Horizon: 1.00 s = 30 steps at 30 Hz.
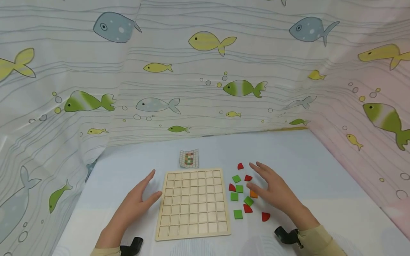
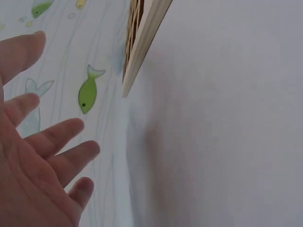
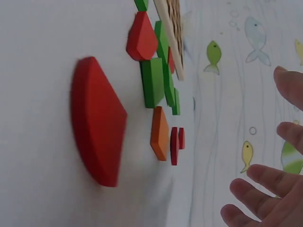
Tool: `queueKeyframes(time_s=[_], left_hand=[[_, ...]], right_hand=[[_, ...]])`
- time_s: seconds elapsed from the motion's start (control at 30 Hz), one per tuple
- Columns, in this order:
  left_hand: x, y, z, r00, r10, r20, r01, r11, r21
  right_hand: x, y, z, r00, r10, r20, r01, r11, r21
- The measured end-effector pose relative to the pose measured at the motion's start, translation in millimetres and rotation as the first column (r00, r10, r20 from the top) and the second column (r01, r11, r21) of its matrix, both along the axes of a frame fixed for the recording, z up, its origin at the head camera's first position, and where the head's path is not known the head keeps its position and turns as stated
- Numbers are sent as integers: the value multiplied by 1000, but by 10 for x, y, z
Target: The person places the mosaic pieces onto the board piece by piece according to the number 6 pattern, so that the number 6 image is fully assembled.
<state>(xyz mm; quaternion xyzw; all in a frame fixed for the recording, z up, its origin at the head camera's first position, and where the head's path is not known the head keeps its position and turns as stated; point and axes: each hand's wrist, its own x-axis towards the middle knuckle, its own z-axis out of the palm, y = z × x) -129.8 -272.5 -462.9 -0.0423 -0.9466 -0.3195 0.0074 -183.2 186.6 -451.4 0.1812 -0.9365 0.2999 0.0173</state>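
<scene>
A pale wooden grid board [image 1: 194, 236] with bare square cells lies flat on the table. My left hand [image 1: 136, 201] is beside its left edge, fingers spread and holding nothing; the left wrist view also shows this hand [image 2: 42, 156] with fingers apart. On the board's right lie loose flat pieces: green squares [image 1: 238, 214], red quarter-circles [image 1: 265, 216] and an orange piece [image 1: 253, 194]. Over the right side of these pieces is my right hand [image 1: 275, 186], its fingers extended and nothing held. Close in the right wrist view are a red quarter-circle [image 3: 97, 123] and the orange piece [image 3: 159, 135].
Behind the board lies a small paper card [image 1: 189, 158] printed with a coloured grid pattern. A fish-printed curtain [image 1: 198, 71] encloses the back and sides of the pale table [image 1: 134, 156]. Small black devices [image 1: 286, 235] are strapped at both wrists.
</scene>
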Motion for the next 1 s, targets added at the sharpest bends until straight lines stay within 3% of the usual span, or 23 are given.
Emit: queueKeyframes(time_s=[0.33, 0.47, 0.6, 0.77, 0.9, 1.0], left_hand=[[363, 101, -177, 999, -28, 45, 20, 986, 167], [478, 138, -229, 996, -30, 87, 16, 987, 159], [502, 177, -242, 991, -32, 130, 16, 993, 118], [482, 192, -216, 977, -27, 214, 16, 998, 56], [488, 163, -191, 965, -58, 256, 43, 997, 64], [518, 121, -194, 965, -107, 240, 86, 992, 97]], right_hand=[[282, 14, -239, 999, 11, -49, -16, 994, -105], [354, -9, -286, 995, 41, -95, -50, 994, -100], [396, -12, -319, 991, 63, -119, -71, 995, -64], [410, 3, -359, 991, 106, -78, -108, 994, -28], [413, 2, -375, 987, 157, -31, -158, 987, -30], [424, -4, -387, 983, 184, 0, -184, 983, -19]])
